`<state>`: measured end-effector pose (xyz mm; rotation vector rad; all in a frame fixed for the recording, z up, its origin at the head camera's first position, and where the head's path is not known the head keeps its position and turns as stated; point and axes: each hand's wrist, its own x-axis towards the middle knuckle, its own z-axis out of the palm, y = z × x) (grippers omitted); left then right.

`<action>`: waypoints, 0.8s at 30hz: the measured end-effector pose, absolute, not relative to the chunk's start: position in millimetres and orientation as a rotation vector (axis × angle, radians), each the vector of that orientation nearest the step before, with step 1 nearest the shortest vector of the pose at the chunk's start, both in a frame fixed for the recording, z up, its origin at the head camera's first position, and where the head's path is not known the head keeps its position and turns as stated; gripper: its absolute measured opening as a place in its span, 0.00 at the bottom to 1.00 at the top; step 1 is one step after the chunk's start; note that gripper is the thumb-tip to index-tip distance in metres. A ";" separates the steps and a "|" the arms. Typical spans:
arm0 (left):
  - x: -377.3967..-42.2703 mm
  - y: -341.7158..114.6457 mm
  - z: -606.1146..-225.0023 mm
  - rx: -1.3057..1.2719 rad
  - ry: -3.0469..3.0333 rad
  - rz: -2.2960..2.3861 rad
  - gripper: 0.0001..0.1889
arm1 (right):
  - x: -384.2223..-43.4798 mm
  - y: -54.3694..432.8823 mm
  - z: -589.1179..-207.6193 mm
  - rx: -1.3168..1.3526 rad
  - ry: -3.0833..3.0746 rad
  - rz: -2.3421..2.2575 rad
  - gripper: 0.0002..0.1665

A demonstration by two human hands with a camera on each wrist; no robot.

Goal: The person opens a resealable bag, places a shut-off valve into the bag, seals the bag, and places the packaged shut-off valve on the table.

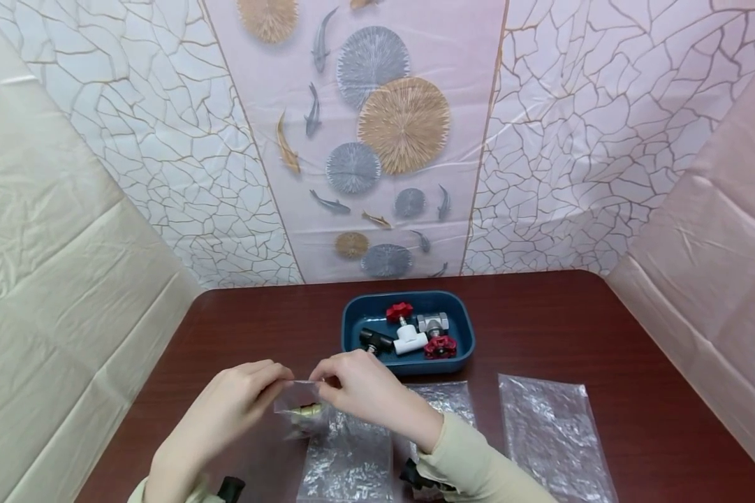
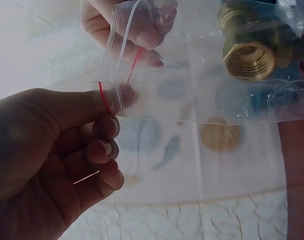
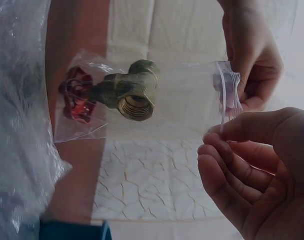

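A small clear zip-lock bag (image 3: 184, 92) hangs between the two hands over the table. Inside it lies a brass valve (image 3: 134, 95) with a red handwheel (image 3: 77, 95); its threaded opening shows in both wrist views. My left hand (image 1: 229, 402) pinches one side of the bag's mouth between thumb and fingers. At the other side, my right hand (image 1: 364, 391) pinches the same zip edge with thumb and forefinger. A red line runs along the zip strip (image 2: 105, 97) near the left thumb.
Behind the hands stands a blue tray (image 1: 440, 367) with a white valve (image 1: 408, 339), a black valve (image 1: 375, 340) and a silver valve (image 1: 434, 323). Larger clear plastic bags lie on the dark red table (image 1: 276, 314): one (image 1: 352, 461) in front, another (image 1: 556, 433) at right.
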<state>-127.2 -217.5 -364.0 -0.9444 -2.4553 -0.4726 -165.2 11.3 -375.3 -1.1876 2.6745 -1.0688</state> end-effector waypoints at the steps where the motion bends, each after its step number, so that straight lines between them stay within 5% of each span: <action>1: -126.4 -221.4 -365.6 -0.929 -2.467 -0.468 0.10 | -166.2 6.7 -376.5 -1.201 2.667 -1.060 0.08; 24: -122.5 -251.4 -391.0 -0.835 -2.508 -0.520 0.12 | -175.7 -25.6 -387.9 -1.199 2.575 -0.941 0.11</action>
